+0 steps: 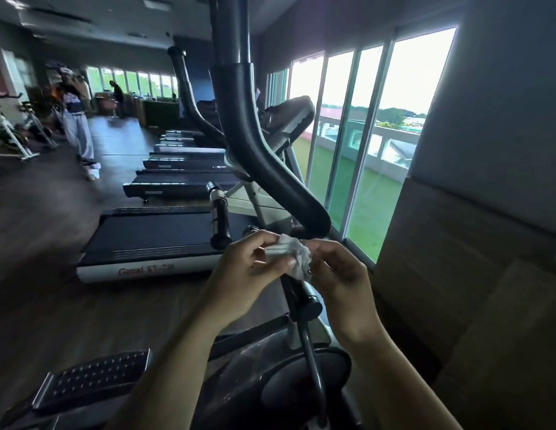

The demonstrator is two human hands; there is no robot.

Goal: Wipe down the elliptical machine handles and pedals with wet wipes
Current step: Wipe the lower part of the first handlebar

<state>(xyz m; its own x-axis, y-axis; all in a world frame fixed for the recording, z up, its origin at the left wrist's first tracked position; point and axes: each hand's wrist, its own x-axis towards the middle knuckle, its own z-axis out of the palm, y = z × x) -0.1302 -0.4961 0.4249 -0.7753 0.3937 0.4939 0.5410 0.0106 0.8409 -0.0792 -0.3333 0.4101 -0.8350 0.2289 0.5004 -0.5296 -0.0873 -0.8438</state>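
A crumpled white wet wipe [293, 254] sits between my two hands at the middle of the view. My left hand [248, 271] pinches its left side with thumb and curled fingers. My right hand [338, 271] pinches its right edge. Just above the wipe curves the elliptical's thick black moving handle [261, 144], rising to the top of the frame. A second black handle [190, 97] stands further back. A short fixed grip [219, 212] sticks up left of the wipe. The studded black pedal [93, 380] lies at the lower left.
The elliptical's console [289, 119] faces the windows [363, 135] on the right. A row of treadmills [159, 231] runs along the left into the room. A person [78, 119] stands far left on the wooden floor. A brown wall panel [472, 290] fills the right side.
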